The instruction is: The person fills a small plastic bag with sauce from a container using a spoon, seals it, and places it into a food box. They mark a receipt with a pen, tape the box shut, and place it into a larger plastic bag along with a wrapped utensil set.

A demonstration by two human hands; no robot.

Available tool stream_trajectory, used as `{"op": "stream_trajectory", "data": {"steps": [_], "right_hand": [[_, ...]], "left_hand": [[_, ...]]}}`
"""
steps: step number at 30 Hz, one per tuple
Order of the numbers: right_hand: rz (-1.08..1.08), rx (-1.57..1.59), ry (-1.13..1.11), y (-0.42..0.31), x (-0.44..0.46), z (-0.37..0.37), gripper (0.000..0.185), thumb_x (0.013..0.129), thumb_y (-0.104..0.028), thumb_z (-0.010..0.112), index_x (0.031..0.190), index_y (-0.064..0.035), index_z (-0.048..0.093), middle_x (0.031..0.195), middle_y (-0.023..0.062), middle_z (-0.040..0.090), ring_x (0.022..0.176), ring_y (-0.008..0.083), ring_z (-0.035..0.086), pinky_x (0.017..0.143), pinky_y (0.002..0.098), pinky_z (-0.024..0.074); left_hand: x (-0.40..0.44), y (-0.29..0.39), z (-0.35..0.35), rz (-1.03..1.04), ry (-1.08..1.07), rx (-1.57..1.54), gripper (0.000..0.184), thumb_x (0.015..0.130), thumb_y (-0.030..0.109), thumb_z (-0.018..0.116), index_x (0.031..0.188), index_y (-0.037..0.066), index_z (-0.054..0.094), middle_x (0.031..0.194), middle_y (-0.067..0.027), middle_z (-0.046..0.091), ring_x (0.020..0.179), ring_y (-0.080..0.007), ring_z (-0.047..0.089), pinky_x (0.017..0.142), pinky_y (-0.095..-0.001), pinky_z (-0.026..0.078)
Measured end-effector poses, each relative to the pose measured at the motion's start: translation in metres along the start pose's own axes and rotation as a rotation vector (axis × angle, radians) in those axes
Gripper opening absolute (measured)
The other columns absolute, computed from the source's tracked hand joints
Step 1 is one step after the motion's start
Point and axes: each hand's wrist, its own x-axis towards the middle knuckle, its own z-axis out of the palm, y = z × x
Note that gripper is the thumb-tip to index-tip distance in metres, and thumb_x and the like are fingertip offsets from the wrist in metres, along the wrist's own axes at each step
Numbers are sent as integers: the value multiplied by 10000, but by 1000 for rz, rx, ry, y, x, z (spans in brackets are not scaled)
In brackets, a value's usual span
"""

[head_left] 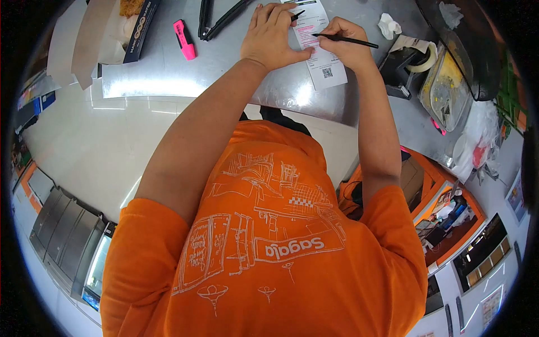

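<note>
Orange shirt (269, 224) fills lower centre of frame. Upper centre: receipt (327, 67) on steel surface (236, 90). Right hand (349, 48) curled closed round black pen (356, 40), tip at receipt. Left hand (272, 39) part open, palm down, thumb on receipt; dark thing (298, 15) by fingertips, grip unclear. Upper left: pink marker (184, 40).

A metal table (163, 78) (bright with glare) stands over pale floor (84, 132), with orange shelving (476, 206) nearby.
</note>
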Motion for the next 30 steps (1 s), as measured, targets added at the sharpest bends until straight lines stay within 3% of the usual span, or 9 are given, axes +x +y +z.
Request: {"op": "stream_trajectory", "data": {"steps": [27,30], "right_hand": [[17,-65,-66,-3,-2,-6,193,804,74,738,830,-39,584,852,-18,611,805,56,576,740,231,487],[-70,-12,63,-1,-4,-3,200,798,85,734,827,-41,582,859,-4,625,810,67,587,746,238,495]], "left_hand": [[-1,0,0,-36,-29,-16,880,666,367,880,1350,-8,473,1459,-186,463,1424,-406,337,1239,-524,233],[-1,-1,-1,-12,-19,-44,881,673,385,871,1352,-11,472,1458,-190,461,1427,-409,335,1244,-529,227]]}}
